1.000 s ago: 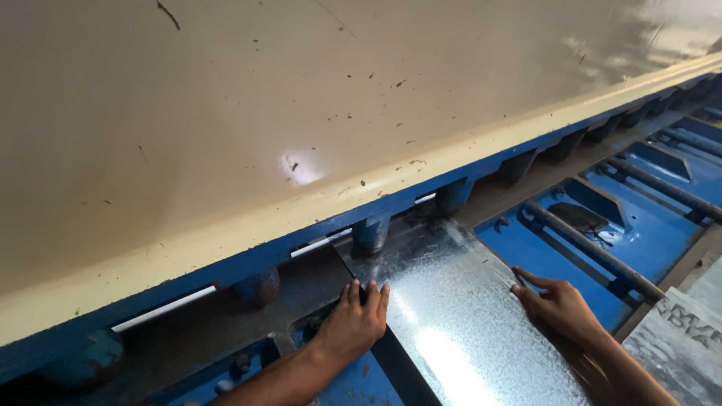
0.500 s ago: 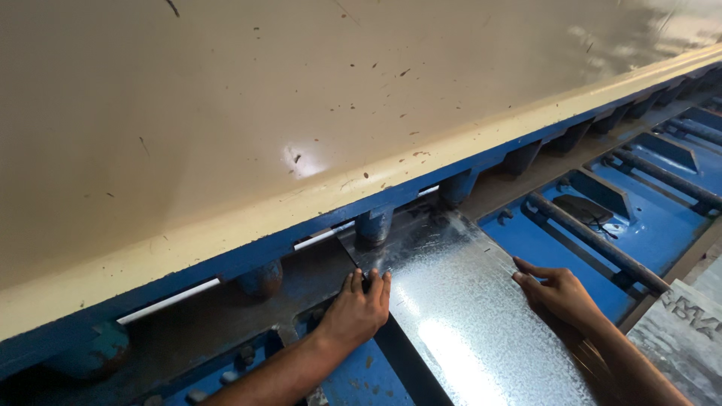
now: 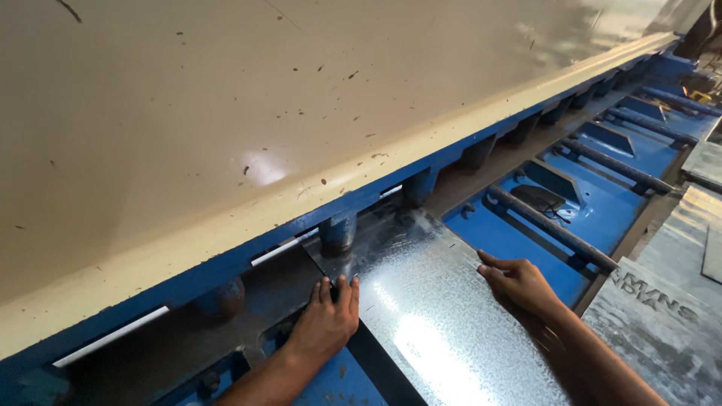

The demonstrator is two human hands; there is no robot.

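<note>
The left hand (image 3: pixel 325 323) lies flat, fingers extended and gripping nothing, on the 9 o'clock edge of the shiny spangled galvanised steel sheet (image 3: pixel 421 316). The sheet rests on the blue shear bed (image 3: pixel 526 240), its 12 o'clock edge under the cream-painted machine guard (image 3: pixel 226 135). The right hand (image 3: pixel 519 286) presses its 3 o'clock edge, likewise unclenched. Even pressure and fingers clear of the blue hold-down cylinder (image 3: pixel 338 233) would suit this step.

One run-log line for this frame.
left hand: on sheet's left edge | right hand: on right edge | galvanized sheet: flat, fed under shear guard
</note>
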